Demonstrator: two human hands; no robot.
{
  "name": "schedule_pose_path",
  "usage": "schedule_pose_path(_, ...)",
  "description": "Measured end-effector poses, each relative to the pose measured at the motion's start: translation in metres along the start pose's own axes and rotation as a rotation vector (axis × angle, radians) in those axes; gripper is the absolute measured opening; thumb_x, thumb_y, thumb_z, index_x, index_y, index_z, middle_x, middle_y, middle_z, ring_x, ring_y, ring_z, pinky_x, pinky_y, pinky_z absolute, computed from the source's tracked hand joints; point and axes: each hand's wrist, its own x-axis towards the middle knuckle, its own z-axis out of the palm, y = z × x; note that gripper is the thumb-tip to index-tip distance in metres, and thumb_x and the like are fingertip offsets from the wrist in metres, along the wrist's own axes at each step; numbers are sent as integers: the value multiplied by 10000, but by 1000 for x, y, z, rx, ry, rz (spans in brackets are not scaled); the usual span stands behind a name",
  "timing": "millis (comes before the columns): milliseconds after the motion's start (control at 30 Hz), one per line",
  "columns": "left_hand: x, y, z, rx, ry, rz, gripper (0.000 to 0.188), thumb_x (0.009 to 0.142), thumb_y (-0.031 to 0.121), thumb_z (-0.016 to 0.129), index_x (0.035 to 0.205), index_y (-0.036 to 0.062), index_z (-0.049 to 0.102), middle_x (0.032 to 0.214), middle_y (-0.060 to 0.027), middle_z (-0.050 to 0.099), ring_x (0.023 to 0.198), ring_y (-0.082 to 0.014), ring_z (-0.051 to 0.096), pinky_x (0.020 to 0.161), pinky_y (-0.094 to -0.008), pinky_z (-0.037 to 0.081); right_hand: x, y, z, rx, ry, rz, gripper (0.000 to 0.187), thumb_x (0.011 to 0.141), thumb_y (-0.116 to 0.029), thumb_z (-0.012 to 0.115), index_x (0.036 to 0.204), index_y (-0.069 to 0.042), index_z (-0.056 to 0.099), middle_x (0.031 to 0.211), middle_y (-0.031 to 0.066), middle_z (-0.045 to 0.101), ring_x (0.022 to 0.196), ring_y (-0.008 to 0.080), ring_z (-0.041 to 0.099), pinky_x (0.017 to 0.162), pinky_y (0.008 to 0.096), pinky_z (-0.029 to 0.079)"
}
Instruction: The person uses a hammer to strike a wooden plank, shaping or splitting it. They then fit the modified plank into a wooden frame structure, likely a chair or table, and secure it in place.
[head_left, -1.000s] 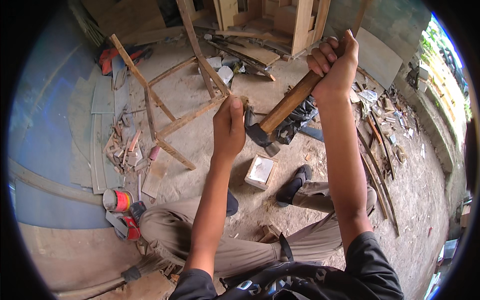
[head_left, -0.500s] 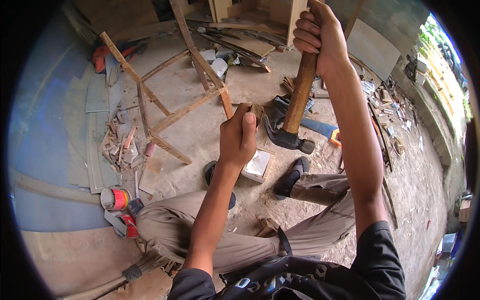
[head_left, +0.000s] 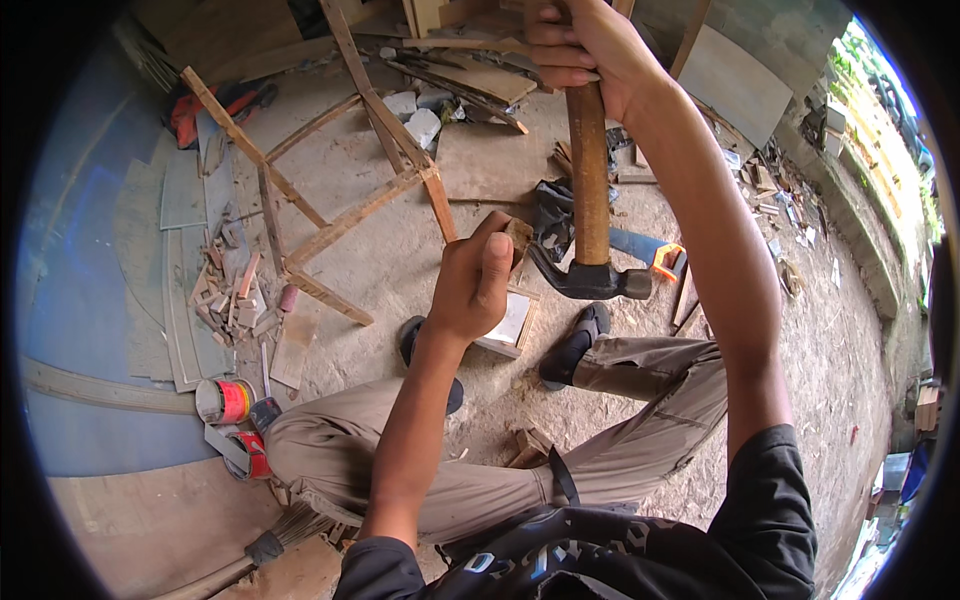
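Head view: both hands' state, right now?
Left hand: closed, holding a wood piece.
Right hand: closed, holding the hammer by its handle.

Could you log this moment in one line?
left hand: gripping square-ended brown wooden piece | right hand: holding black-headed wooden-handled claw hammer

I count one hammer (head_left: 590,190) and, just left of its head, one small wood piece (head_left: 518,238). Farther left of the hammer stands one wooden frame (head_left: 357,220). Below the hammer's head I see one box (head_left: 528,325), partly hidden, and two dark shoes (head_left: 595,320). There's one saw (head_left: 632,243) to the right of the hammer's handle and one black plastic bag (head_left: 550,212) to its left. Well off to the hammer's lower left are two tins (head_left: 234,400) and one broom (head_left: 264,547). The offcuts (head_left: 230,300) heaped left of the hammer lie too jumbled to count.
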Motion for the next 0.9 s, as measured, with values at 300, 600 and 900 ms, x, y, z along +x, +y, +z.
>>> schedule_pose_path(300,-17,-6,3,-98,-185,-5,577,1032,511,317,916,-8,539,596,-11,442,560,-94,411,520,-284,340,0,13,17,-112,-74,140,324,963,-388,500,767,-146,409,561,-56,279,385,60,241,336,225,201)
schedule_pose_path(600,-8,-16,-1,-90,-121,-49,615,997,583,369,927,-2,545,667,-7,505,575,-80,449,609,-252,418,6,3,15,-70,-215,95,349,964,-412,525,785,-137,408,566,-56,293,390,65,241,347,231,201)
schedule_pose_path(900,-3,-96,-11,295,278,-61,456,1019,444,412,908,23,548,680,-112,570,610,-274,587,563,-358,459,-30,-2,-21,-393,10,-469,431,1031,-401,455,882,-13,571,586,-18,494,554,115,538,564,251,461)
